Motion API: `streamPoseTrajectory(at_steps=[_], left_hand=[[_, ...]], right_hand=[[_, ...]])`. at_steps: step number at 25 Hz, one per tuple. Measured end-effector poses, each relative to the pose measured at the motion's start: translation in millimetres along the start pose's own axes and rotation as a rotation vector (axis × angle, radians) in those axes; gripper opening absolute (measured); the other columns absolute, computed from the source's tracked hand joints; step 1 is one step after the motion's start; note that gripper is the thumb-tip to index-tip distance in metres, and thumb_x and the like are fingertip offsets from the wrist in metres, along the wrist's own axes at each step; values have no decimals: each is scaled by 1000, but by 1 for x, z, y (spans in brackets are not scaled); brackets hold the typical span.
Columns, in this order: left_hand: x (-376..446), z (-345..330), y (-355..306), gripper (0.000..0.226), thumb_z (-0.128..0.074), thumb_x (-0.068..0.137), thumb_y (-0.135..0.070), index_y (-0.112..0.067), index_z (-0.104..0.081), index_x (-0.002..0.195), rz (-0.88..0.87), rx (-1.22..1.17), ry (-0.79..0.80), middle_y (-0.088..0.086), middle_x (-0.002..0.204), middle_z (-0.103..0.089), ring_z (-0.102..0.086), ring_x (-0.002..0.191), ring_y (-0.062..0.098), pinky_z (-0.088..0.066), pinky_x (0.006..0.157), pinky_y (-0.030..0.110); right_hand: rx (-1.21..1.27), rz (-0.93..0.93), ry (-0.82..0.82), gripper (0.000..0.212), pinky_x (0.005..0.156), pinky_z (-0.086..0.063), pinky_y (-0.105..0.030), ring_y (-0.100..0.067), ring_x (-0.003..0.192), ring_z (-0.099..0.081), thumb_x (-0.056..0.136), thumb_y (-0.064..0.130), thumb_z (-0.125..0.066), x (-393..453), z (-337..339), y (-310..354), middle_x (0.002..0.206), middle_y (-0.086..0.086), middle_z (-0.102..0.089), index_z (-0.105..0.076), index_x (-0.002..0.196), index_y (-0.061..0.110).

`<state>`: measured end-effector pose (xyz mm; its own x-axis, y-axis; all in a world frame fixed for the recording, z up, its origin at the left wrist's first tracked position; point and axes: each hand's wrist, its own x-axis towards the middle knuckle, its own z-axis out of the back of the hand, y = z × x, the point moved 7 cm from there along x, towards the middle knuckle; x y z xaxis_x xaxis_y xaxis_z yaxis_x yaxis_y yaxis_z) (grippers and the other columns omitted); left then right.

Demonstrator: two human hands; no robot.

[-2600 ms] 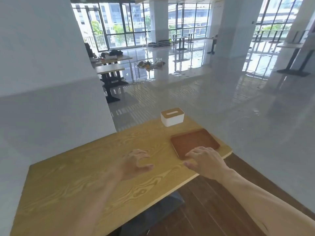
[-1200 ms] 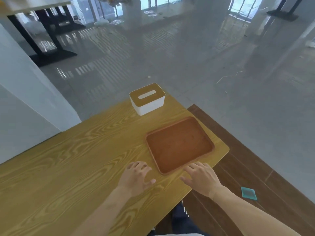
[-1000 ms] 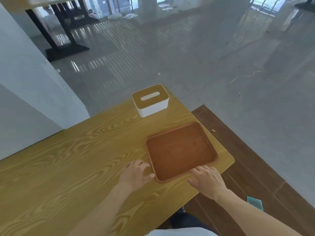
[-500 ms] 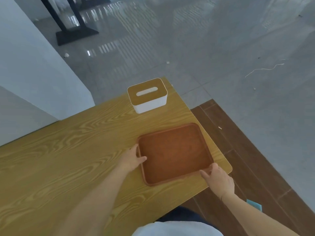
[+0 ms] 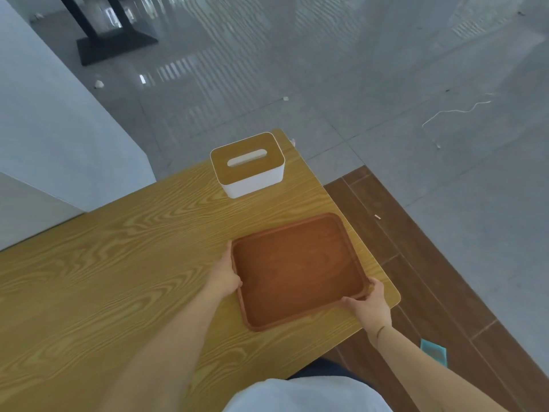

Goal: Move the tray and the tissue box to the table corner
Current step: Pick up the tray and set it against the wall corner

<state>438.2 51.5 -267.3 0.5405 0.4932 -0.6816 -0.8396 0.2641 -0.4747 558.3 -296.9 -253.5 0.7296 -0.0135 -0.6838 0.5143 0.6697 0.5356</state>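
A brown wooden tray [image 5: 297, 269] lies on the yellow wood-grain table [image 5: 118, 263] near its right edge. My left hand [image 5: 224, 275] grips the tray's left rim, thumb on the rim. My right hand [image 5: 370, 304] holds the tray's near right corner. A white tissue box [image 5: 248, 165] with a wooden lid and a slot stands upright at the table's far right corner, apart from the tray.
The table's right edge runs just beside the tray; beyond it are dark wooden floorboards and grey tiles. A white wall or pillar [image 5: 59, 129] borders the table's far left. A small teal object [image 5: 435, 355] lies on the floor at the right.
Both hands went from resting flat on the table in front of the tray to gripping its left rim and near right corner. The view tilted downward and closer.
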Motion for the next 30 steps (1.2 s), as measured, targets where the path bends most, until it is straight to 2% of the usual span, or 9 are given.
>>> streamPoseTrajectory(at_steps=[3,5,6,8,10,15,17,20,30], left_hand=[[0,3,-1,114,-67,76,16,-32,-4,158,-35,-96,-34,8,156,-37,-48,131,26,-46,101,33],[-5,7,4,110,-62,73,21,-32,-14,157,-57,-206,-79,8,148,-46,-48,130,27,-45,107,43],[-8,10,7,109,-61,72,23,-33,-17,156,-62,-258,-98,9,142,-51,-51,126,28,-47,104,48],[-17,19,15,108,-60,72,25,-35,-21,154,-66,-342,-143,9,119,-57,-60,105,28,-55,88,48],[-28,37,25,108,-61,73,26,-36,-24,152,-62,-410,-194,7,102,-53,-58,85,25,-56,70,43],[-74,87,53,110,-66,71,26,-40,-26,151,-58,-535,-326,1,111,-51,-62,75,20,-57,53,28],[-97,104,67,110,-68,71,24,-43,-28,149,-45,-569,-397,-1,113,-51,-63,74,20,-59,55,32],[-132,128,92,108,-71,73,21,-44,-29,148,-23,-624,-536,-1,115,-53,-64,77,23,-62,64,43],[-236,170,176,100,-68,78,17,-46,-31,147,-2,-694,-867,0,118,-54,-68,84,25,-62,71,45]], right_hand=[[195,-61,25,87,73,-62,-47,-31,78,-71,82,1,-77,5,-6,-2,96,-15,-66,-26,146,30],[338,-92,46,88,74,-62,-48,-34,81,-73,82,-8,-74,6,-8,0,104,-20,-65,-30,143,37],[391,-92,57,87,74,-62,-48,-34,83,-73,81,-11,-72,6,-9,3,108,-20,-63,-32,141,39],[449,-59,94,86,74,-62,-47,-35,88,-72,81,-16,-69,3,-13,15,113,-18,-59,-35,135,42],[464,4,157,85,74,-62,-46,-35,93,-70,80,-18,-68,-1,-20,32,114,-17,-58,-36,130,42],[530,130,386,77,73,-61,-38,-32,102,-68,79,-17,-69,-9,-45,83,121,-17,-59,-36,132,28],[534,146,476,72,72,-60,-35,-31,103,-68,80,-16,-69,-16,-59,102,120,-17,-62,-39,133,22],[513,203,594,72,71,-61,-32,-28,98,-71,79,-14,-71,-35,-82,134,111,-17,-66,-42,129,29],[321,395,764,76,77,-58,-36,-33,95,-72,82,-9,-72,-126,-155,174,108,-16,-67,-39,135,34]])
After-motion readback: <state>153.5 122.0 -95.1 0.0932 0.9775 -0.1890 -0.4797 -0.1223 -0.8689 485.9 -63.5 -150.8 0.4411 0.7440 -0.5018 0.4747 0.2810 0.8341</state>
